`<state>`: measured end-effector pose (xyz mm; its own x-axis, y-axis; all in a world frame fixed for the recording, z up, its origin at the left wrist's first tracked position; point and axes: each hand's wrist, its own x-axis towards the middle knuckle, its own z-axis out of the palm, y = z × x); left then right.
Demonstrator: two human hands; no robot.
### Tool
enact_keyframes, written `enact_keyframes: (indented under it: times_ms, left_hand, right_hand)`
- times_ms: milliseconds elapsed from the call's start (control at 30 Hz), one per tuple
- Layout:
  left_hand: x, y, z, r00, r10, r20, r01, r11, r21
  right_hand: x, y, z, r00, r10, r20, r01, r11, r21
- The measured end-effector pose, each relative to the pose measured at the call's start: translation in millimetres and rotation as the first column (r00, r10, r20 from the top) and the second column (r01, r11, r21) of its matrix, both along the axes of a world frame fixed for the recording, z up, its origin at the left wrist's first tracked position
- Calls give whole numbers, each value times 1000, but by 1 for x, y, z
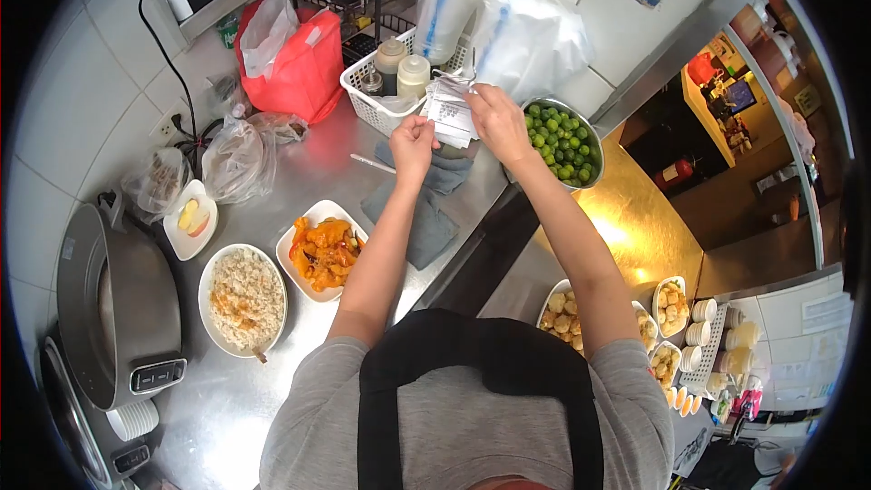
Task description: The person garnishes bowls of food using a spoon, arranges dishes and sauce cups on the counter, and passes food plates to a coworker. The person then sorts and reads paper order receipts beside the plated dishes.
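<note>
Black apron straps over a grey short-sleeved shirt sit nearest the camera. Beyond them, the fingers of the left hand pinch the lower-left edge of some overlapping white printed paper slips; those of the right hand close on the upper-right side, partly hiding their grip. So the slips lie between both sets of fingers.

If either pinch loosens, loose slips could slide out onto the rumpled blue-grey cloth on the body side of the fingers; any damp there might smudge them. An outward swing of the right wrist could jolt the round metal bowl of green citrus fruits, just right of those fingers.

Bodyward of the right fingers, the stainless-steel table ends at a dark strip. A white plastic basket crowds the far side; bare steel left of the left fingers offers more room.
</note>
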<state>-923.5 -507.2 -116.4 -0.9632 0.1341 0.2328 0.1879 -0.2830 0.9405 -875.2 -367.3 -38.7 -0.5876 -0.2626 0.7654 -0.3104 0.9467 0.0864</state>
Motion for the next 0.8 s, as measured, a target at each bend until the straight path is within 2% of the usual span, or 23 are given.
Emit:
enact_keyframes:
  times_ms: [67, 100, 133, 167, 200, 233, 267, 300, 333, 367, 400, 467, 533, 600, 633, 667, 733, 800]
  left_hand:
    - [5, 2, -4, 999, 46, -6, -46, 999, -24]
    - [4, 5, -16, 998, 20, 52, -21, 1000, 13]
    - [2, 8, -25, 995, -22, 93, 16, 998, 59]
    - [5, 6, -25, 990, -99, 105, 94, 994, 54]
    - [1, 6, -35, 990, -134, 42, 136, 990, -45]
    - [3, 5, -42, 990, -141, 22, 141, 990, -24]
    - [3, 7, -52, 997, -4, -75, -7, 990, -141]
    - [-5, 7, -74, 983, 8, -184, -48, 976, -213]
    - [15, 1, -52, 998, -59, -30, 56, 993, -104]
    - [43, -8, -22, 982, -143, 123, 142, 990, 14]
    - [56, -9, -17, 978, -174, 117, 170, 985, 41]
    - [95, -10, 11, 961, -245, 130, 217, 956, 199]
    - [122, -11, 26, 952, -293, 86, 267, 937, 227]
    - [142, -9, 30, 925, -381, 18, 377, 920, 108]
    - [156, -11, 45, 894, -446, 30, 441, 892, 102]
    - [164, -8, 48, 889, -456, 32, 452, 887, 91]
    - [176, -8, 49, 816, -575, -56, 578, 809, 108]
    - [184, -11, 53, 780, -624, -42, 626, 777, 67]
  right_hand:
    - [5, -4, -5, 988, -124, 97, 113, 988, 104]
    - [9, -6, -10, 997, -1, 74, -1, 999, 36]
    - [10, -6, -18, 987, 15, 159, -26, 997, 68]
    - [21, -17, -11, 969, -88, 233, 54, 987, 150]
    - [30, -24, -10, 915, -22, 403, -16, 996, 91]
    - [41, -31, -14, 964, 30, 265, -68, 988, 137]
    - [51, -34, -15, 923, 87, 374, -109, 993, 40]
    - [65, -36, -15, 937, 94, 336, -114, 993, 41]
    - [78, -40, -15, 947, 112, 302, -130, 991, 38]
    - [91, -41, -13, 952, 133, 276, -127, 991, -42]
    - [106, -40, -8, 954, 159, 255, -131, 984, -125]
    - [136, -37, 7, 945, 143, 295, -120, 988, -96]
    - [169, -37, 21, 935, 60, 349, -13, 991, -136]
    - [201, -36, 31, 947, 21, 320, 61, 967, -246]
    - [218, -35, 30, 951, 6, 310, 93, 948, -305]
    - [235, -34, 31, 954, -12, 301, 127, 922, -365]
    - [275, -39, 46, 944, -78, 319, 246, 812, -529]
    - [308, -37, 52, 960, -229, 164, 281, 751, -597]
